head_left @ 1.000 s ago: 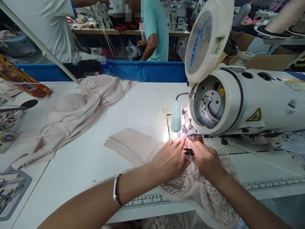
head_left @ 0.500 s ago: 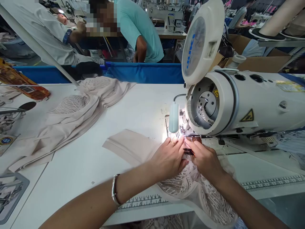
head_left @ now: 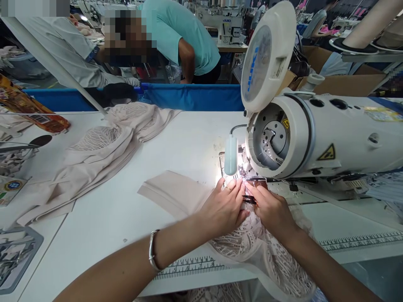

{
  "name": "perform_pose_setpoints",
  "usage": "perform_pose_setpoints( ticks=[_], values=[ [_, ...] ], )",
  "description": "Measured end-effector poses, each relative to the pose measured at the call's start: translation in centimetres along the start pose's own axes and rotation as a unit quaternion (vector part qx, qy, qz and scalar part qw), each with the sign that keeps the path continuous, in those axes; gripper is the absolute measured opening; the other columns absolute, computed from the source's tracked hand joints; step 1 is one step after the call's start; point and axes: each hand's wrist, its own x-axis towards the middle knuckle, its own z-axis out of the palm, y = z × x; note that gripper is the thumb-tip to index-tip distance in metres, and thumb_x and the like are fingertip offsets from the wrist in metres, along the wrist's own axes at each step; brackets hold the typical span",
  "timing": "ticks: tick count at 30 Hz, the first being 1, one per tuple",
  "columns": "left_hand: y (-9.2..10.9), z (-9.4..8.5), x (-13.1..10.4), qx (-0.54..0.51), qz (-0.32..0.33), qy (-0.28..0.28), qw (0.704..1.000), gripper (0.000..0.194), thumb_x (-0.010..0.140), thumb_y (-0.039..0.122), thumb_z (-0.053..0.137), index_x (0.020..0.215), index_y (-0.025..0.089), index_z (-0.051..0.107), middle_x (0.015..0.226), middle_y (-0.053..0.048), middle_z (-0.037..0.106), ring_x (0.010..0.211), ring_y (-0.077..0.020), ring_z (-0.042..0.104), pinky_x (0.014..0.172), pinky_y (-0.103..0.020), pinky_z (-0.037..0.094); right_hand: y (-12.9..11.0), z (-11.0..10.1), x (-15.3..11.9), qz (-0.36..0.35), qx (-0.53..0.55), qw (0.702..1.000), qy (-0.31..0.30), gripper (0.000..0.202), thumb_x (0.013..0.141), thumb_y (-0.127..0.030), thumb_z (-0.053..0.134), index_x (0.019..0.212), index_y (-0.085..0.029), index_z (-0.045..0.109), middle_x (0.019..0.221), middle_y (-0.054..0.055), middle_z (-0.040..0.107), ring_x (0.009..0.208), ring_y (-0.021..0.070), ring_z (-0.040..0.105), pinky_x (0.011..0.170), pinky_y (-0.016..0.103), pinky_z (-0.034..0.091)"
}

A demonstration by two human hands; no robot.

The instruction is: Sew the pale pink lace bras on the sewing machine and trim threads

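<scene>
My left hand (head_left: 225,205) lies with its fingers stretched out and pressing on beige fabric (head_left: 176,191) at the sewing machine's needle area. Close beside it, my right hand (head_left: 272,209) is closed, thumb and fingers bent around a small dark tool (head_left: 249,199) whose kind I cannot make out. Beige lace (head_left: 273,260) bunches beneath both hands and hangs over the table's front edge. The white sewing machine (head_left: 340,134) reaches in from the right, its round cover (head_left: 267,54) swung up. A small lamp (head_left: 231,155) lights the fingertips; the needle is hidden.
A pile of beige lace garments (head_left: 107,155) lies on the white table (head_left: 176,142) at left, near an orange packet (head_left: 40,113). A grey-rimmed tray (head_left: 34,256) sits at the left edge. Beyond a blue cloth barrier (head_left: 195,96), a person in teal (head_left: 176,33) bends down.
My hands and the fabric stay almost in place. The person in teal has bent lower and shifted left. The whole view has moved very slightly.
</scene>
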Motion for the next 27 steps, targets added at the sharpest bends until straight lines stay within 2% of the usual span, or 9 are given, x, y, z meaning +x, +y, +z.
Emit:
perform_pose_setpoints(
  ticks=[8,15,19,21,24,27],
  values=[
    [-0.1,-0.2,0.1,-0.003,0.002,-0.006,1.0,0.059,0.105,0.046,0.033,0.142,0.004,0.049,0.147,-0.02,0.054,0.134,-0.0314,0.05,0.113,-0.052,0.029,0.0,0.0,0.1,0.007,0.001,1.0,-0.012,0.045,0.088,-0.002,0.041,0.124,-0.013,0.066,0.088,0.007,0.073,0.071,0.0172,0.068,0.065,0.026,0.055],
    [-0.2,0.1,0.0,-0.001,-0.002,-0.009,1.0,0.061,0.105,0.049,0.03,0.145,0.005,0.046,0.151,-0.019,0.049,0.138,-0.0326,0.047,0.113,-0.055,0.031,0.1,0.0,0.2,-0.005,-0.005,1.0,0.001,0.047,0.085,0.001,0.04,0.123,-0.009,0.065,0.083,0.006,0.071,0.067,0.0163,0.066,0.063,0.025,0.053],
    [-0.3,0.3,0.0,0.017,-0.004,0.012,1.0,0.063,0.105,0.05,0.033,0.145,0.003,0.046,0.149,-0.019,0.052,0.137,-0.0325,0.047,0.113,-0.052,0.033,0.2,0.2,0.4,0.002,0.01,1.0,0.005,0.048,0.083,0.002,0.039,0.122,-0.012,0.064,0.087,0.006,0.071,0.074,0.0181,0.069,0.068,0.027,0.054],
    [-0.2,0.1,-0.1,0.039,0.022,0.023,0.999,0.057,0.106,0.045,0.035,0.139,0.002,0.052,0.145,-0.02,0.056,0.135,-0.0316,0.05,0.112,-0.049,0.035,0.3,0.2,0.6,0.033,0.032,0.999,0.001,0.041,0.084,-0.001,0.041,0.116,-0.014,0.064,0.089,0.006,0.072,0.076,0.019,0.069,0.068,0.027,0.054],
    [0.2,-0.5,-0.2,0.068,0.107,0.009,0.992,0.041,0.106,0.027,0.038,0.128,0.002,0.061,0.132,-0.02,0.064,0.126,-0.0311,0.058,0.105,-0.044,0.043,0.4,0.0,0.6,0.088,0.076,0.993,-0.006,0.025,0.087,-0.008,0.047,0.101,-0.019,0.064,0.09,0.006,0.071,0.072,0.0185,0.068,0.062,0.027,0.053],
    [0.6,-1.3,-0.4,0.061,0.139,-0.021,0.988,0.039,0.102,0.024,0.046,0.134,0.005,0.057,0.131,-0.02,0.063,0.127,-0.0351,0.057,0.104,-0.047,0.046,0.7,-0.5,0.6,0.077,0.124,0.989,-0.011,0.025,0.092,-0.013,0.047,0.109,-0.02,0.065,0.1,0.006,0.072,0.085,0.0182,0.071,0.073,0.026,0.056]
  ],
)
